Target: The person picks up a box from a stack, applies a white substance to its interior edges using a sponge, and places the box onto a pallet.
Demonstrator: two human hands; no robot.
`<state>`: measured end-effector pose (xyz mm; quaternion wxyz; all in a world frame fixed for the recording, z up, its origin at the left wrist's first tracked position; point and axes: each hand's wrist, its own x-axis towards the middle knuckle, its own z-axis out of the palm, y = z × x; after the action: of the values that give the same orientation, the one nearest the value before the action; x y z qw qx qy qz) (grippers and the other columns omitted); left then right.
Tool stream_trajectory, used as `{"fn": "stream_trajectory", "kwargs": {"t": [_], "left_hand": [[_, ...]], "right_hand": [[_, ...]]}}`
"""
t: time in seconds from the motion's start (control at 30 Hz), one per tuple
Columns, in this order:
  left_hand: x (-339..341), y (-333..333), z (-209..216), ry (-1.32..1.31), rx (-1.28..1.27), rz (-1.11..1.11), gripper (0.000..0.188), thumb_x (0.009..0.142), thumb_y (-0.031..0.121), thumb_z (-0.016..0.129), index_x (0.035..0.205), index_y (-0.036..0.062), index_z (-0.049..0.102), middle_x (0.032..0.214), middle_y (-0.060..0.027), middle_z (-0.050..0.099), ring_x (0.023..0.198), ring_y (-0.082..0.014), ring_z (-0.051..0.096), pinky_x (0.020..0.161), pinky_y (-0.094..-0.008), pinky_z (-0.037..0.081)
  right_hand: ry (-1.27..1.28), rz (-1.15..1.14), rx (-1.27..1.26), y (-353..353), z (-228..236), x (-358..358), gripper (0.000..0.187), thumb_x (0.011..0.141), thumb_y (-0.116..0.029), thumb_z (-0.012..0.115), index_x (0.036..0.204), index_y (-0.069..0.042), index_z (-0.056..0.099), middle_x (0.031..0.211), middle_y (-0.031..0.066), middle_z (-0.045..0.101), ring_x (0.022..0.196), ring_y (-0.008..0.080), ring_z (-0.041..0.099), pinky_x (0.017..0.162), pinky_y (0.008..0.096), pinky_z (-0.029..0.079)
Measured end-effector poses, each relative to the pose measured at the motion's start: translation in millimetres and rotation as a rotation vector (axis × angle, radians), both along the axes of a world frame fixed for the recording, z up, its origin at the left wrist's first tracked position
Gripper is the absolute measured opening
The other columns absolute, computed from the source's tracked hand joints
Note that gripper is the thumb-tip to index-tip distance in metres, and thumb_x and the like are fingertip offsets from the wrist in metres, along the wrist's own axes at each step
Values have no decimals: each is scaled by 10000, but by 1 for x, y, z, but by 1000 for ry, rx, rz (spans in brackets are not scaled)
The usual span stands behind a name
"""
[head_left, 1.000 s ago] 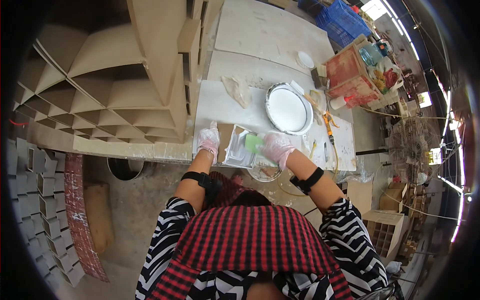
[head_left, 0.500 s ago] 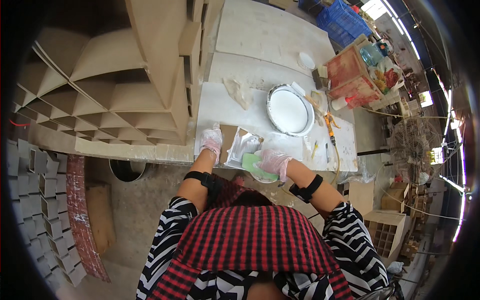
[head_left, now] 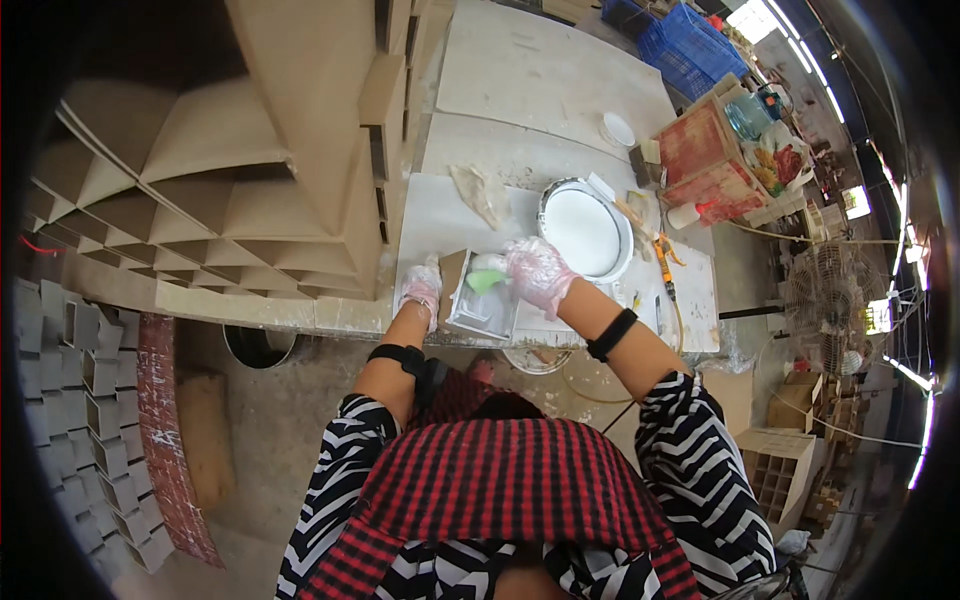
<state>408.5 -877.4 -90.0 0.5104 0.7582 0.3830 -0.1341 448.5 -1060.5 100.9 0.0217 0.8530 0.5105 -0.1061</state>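
Note:
My left hand (head_left: 421, 288), in a thin clear glove smeared white, grips a small open box (head_left: 488, 312) at its left side. The box lies on the white-stained worktable, with a brown outer wall and white coating on its inside. My right hand (head_left: 540, 277), gloved too, is closed on a flat light-green pad (head_left: 486, 279) over the far part of the box. Its fingers partly hide the pad. Beyond that hand stands a round tub (head_left: 584, 232) of white paste, its rim crusted.
A tall brown compartmented unit (head_left: 330, 200) stands at the left on the table. Near the tub lie a brush (head_left: 627, 211), an orange-handled tool with a hose (head_left: 664, 262) and a crumpled plastic bag (head_left: 482, 194). A red-stained crate (head_left: 700, 150) is at the right, several grey boxes (head_left: 80, 400) lower left.
My right hand has moved away from me with the green pad, from the box's near right corner to its far part. The pad has turned and shows less. My left hand stays at the box.

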Motion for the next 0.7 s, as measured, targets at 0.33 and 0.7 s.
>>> {"fn": "stream_trajectory", "kwargs": {"t": [0.33, 0.7], "left_hand": [[-1, -2, 21, -5, 75, -88, 611, 897, 491, 360, 1048, -44, 613, 1084, -274, 580, 1078, -396, 534, 909, -435, 417], [-4, -10, 43, -68, 88, -41, 572, 891, 461, 379, 1005, -39, 632, 1045, -279, 592, 1056, -394, 548, 891, -440, 428]], "right_hand": [[-199, 276, -93, 16, 14, -2, 414, 684, -198, 650, 1089, -198, 563, 930, 94, 591, 915, 270, 586, 773, 372, 471], [-110, 20, -262, -10, 17, -8, 178, 767, -182, 569, 904, -85, 629, 870, 128, 613, 860, 292, 615, 736, 383, 496]]}}
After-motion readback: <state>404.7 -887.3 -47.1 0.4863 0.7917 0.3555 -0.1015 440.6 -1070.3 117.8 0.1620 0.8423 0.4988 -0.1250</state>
